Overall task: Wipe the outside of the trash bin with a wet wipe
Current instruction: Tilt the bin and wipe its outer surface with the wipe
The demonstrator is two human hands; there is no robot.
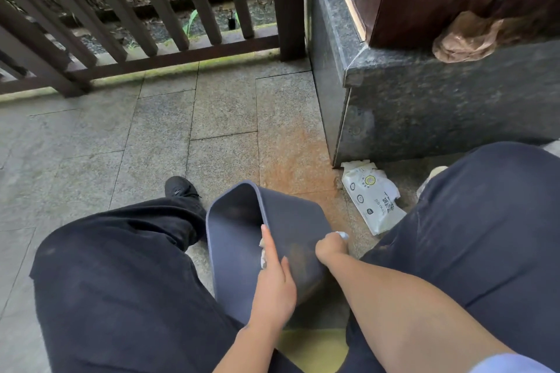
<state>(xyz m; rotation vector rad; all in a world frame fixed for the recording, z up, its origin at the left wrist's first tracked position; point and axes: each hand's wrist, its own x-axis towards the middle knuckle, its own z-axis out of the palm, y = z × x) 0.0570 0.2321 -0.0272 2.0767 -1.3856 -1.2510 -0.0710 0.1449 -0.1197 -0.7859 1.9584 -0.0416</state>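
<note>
A dark grey trash bin (291,221) lies tilted between my knees, its open mouth facing away to the left. My left hand (277,281) grips the bin's rim, with the index finger stretched along the edge. A white scrap (263,253) shows just inside the rim under those fingers. My right hand (331,248) is closed in a fist against the bin's outer right side. A bit of white wet wipe (343,235) pokes out above its knuckles. Brownish smears mark the bin's outside between my two hands.
An opened white pack of wet wipes (371,200) lies on the stone floor right of the bin, by a dark granite block (424,112). A wooden railing (157,24) runs along the far edge. My legs in dark trousers flank the bin.
</note>
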